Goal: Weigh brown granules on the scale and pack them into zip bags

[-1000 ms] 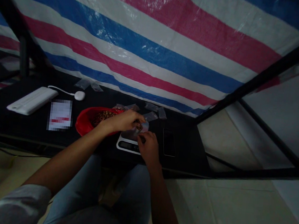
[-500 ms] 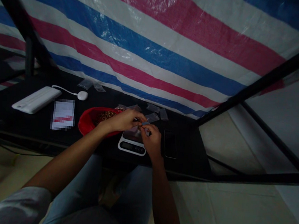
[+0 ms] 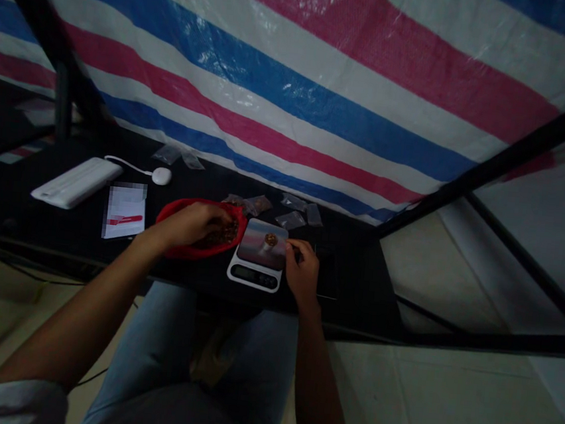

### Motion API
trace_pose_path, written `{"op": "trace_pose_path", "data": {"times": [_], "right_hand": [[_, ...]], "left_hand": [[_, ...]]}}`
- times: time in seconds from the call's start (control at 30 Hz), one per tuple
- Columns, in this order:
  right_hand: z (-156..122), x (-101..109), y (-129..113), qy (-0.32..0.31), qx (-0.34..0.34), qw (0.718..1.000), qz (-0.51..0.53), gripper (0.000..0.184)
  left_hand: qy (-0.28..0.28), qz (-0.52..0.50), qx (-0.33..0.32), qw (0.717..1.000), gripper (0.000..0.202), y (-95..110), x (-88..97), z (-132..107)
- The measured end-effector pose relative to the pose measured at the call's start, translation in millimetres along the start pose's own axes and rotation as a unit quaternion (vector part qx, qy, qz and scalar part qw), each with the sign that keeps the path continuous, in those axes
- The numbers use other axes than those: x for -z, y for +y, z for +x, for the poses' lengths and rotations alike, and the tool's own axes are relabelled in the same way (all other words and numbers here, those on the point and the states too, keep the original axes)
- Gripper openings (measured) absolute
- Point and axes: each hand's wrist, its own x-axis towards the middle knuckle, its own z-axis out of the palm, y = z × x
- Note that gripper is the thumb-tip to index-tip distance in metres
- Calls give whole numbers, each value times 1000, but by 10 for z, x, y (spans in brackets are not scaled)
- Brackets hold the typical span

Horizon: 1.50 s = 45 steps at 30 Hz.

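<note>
My left hand (image 3: 199, 222) reaches into a red bag or bowl (image 3: 186, 251) of small brownish-gold pieces (image 3: 225, 234). Its fingers are bunched downward, and their tips are hidden among the pieces. On the plate of a white digital scale (image 3: 255, 277) stands a small pale cup-like holder (image 3: 268, 246) topped with similar pieces (image 3: 270, 239). By the scale's right edge is my right hand (image 3: 302, 267), thumb and forefinger brought together in a loop. Whatever is between those fingertips, if anything, is too small to make out.
Several small clear bags (image 3: 292, 220) lie behind the scale, and two more (image 3: 168, 154) farther left. A dark phone (image 3: 329, 276) is right of my right hand. Left stand a white power bank (image 3: 78, 182), a white puck on a cable (image 3: 161, 176) and a blurred card (image 3: 126, 207). Striped sheeting (image 3: 273, 104) hangs behind.
My hands have parted from above the scale. The left one has moved left into the red container, the right one slightly right, uncovering the holder with its pieces. The view has shifted a little.
</note>
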Motion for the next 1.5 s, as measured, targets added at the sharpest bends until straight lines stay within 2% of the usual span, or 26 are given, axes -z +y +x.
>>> {"op": "trace_pose_path", "data": {"times": [0.1, 0.23, 0.33, 0.43, 0.53, 0.63, 0.7, 0.77, 1.03, 1.13, 1.27, 1.4, 1.5], "right_hand": [[-63, 5, 66, 8, -7, 1000, 4, 20], [-163, 8, 81, 23, -22, 999, -2, 21], [-234, 19, 82, 31, -34, 999, -7, 22], [-294, 32, 99, 36, -44, 998, -13, 22], [-359, 35, 119, 34, -54, 998, -17, 23], [-429, 30, 122, 27, -65, 997, -16, 23], [-468, 30, 110, 23, -70, 997, -12, 23], [-491, 35, 92, 19, -73, 997, -9, 22], [-479, 9, 35, 11, -65, 998, -9, 19], [-477, -15, 31, 12, -60, 998, -7, 19], [-472, -14, 38, 11, -56, 998, -8, 18], [-436, -5, 43, 11, -48, 999, -9, 16], [-377, -21, 30, 7, -34, 999, -18, 12]], "left_hand": [[-7, 31, 21, 999, 36, -121, -44, -98], [14, 47, 14, 999, 33, -4, 39, -99], [31, 56, -2, 998, 30, 180, 156, 58], [36, 96, -1, 995, 31, 353, 212, 335], [15, 178, 44, 983, 39, 449, 159, 632], [-3, 232, 101, 967, 62, 463, 37, 840], [-9, 241, 125, 962, 66, 454, -37, 915], [-15, 248, 141, 958, 62, 450, -84, 957], [-46, 257, 165, 951, 64, 552, -125, 1120], [-62, 262, 174, 947, 54, 610, -132, 1194], [-62, 265, 155, 950, 46, 672, -48, 1220], [-27, 260, 109, 959, 47, 667, 150, 1141], [7, 248, 63, 967, 52, 585, 310, 1036]]}}
